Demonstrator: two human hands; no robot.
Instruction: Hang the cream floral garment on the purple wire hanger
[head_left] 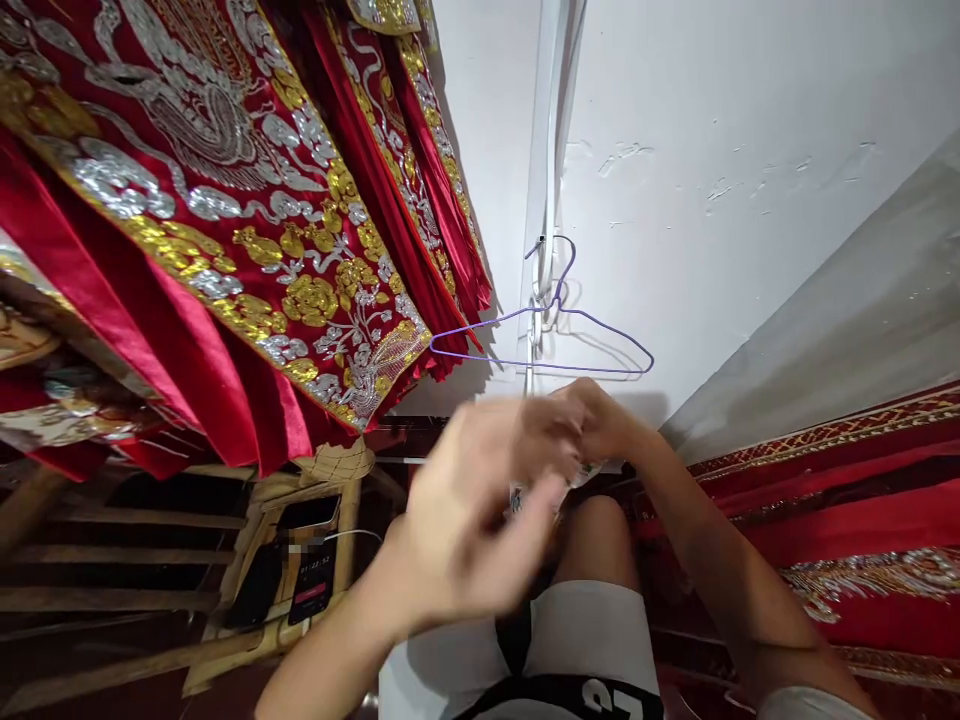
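Observation:
My left hand (480, 510) is raised over my lap, smeared by motion, with its fingers bent and its thumb pointing to the right. Close beyond it is my right hand (600, 420), its fingers curled in toward the left one and partly covered by it. The fingertips of both hands come together, and whatever lies between them is hidden or too blurred to name. Just above the hands, a purple wire hanger (540, 364) hangs bare from a white strap (551, 150) against the wall.
At the left hangs red cloth (247, 220) with gold and silver embroidery. Below it, phones (311, 575) lie on a bamboo chair (345, 540), one with a cable and a lit timer. More red trimmed cloth (862, 490) is at the right. A white wall (697, 130) stands ahead.

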